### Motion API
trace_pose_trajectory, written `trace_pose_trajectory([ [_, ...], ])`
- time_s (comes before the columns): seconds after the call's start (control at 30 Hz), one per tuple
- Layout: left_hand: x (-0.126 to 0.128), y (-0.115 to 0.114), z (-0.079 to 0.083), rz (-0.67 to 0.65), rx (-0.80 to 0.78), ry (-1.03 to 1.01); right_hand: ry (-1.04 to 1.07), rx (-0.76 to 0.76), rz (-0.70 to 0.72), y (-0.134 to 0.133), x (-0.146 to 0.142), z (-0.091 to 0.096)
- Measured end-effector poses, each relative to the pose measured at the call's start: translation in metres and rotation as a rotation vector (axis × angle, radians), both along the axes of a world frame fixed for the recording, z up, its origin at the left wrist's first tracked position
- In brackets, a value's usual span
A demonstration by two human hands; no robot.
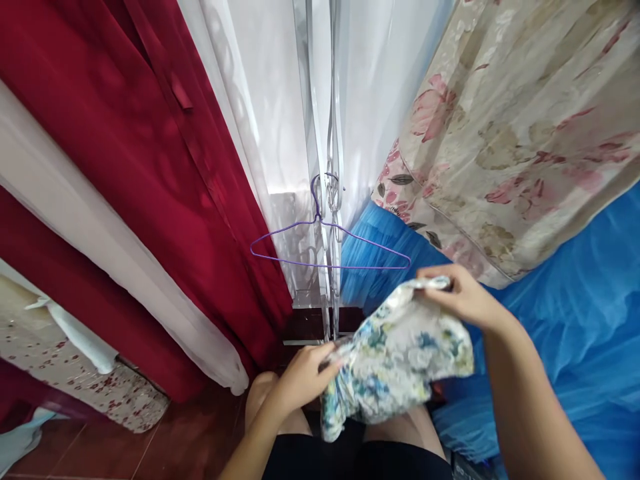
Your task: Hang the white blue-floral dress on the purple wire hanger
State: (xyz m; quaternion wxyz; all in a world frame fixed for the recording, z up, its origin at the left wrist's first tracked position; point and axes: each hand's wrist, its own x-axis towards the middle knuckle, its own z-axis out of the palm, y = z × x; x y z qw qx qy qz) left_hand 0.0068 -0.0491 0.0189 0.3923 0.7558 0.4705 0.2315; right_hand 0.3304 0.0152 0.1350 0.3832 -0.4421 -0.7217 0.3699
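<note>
Between my two hands hangs a white floral garment (395,353) with blue, green and yellow flowers; its exact kind I cannot make out. My left hand (311,373) is closed on its left upper corner. At the right, my right hand (455,293) pinches the top edge, which is raised higher than the left side. The cloth sags in folds above my lap. Just beyond it, a purple hanger (330,265) hangs by its hook from a white metal stand (323,133), with nothing on it.
Dark red cloth (200,220) and white drapes hang at the left. On the right are a cream floral cloth (500,153) and blue tulle (575,320). The floor (170,447) is reddish-brown tile. My knees and dark shorts (295,460) are below the garment.
</note>
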Motion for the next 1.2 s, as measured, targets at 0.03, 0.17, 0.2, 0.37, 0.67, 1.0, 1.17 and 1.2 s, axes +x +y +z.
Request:
trace_pose_trajectory([
  [0.03, -0.005, 0.001, 0.003, 0.061, 0.055, -0.019, 0.047, 0.046, -0.059, 0.016, 0.007, 0.002],
  [0.17, -0.016, 0.005, 0.028, 0.200, 0.150, -0.172, 0.259, 0.045, -0.100, 0.078, 0.002, 0.006],
  [0.2, -0.017, 0.005, 0.034, 0.211, 0.132, -0.234, 0.288, 0.006, -0.071, 0.088, -0.008, 0.008],
  [0.37, -0.034, 0.008, 0.043, 0.248, -0.125, -0.618, 0.322, -0.224, 0.115, 0.105, -0.053, 0.016],
  [0.67, -0.134, 0.055, 0.044, 0.091, 0.158, 0.084, 0.217, -0.325, 0.186, 0.091, -0.041, 0.032],
  [1.0, -0.133, 0.152, 0.118, 0.371, 0.714, -0.124, 0.296, -0.389, 0.152, 0.075, -0.046, 0.037],
  [1.17, -0.099, 0.151, 0.126, 0.528, 0.779, -0.316, 0.363, -0.344, 0.094, 0.057, -0.036, 0.004],
  [1.2, -0.096, 0.149, 0.125, 0.586, 0.828, -0.280, 0.391, -0.336, 0.042, 0.053, -0.035, -0.007],
])
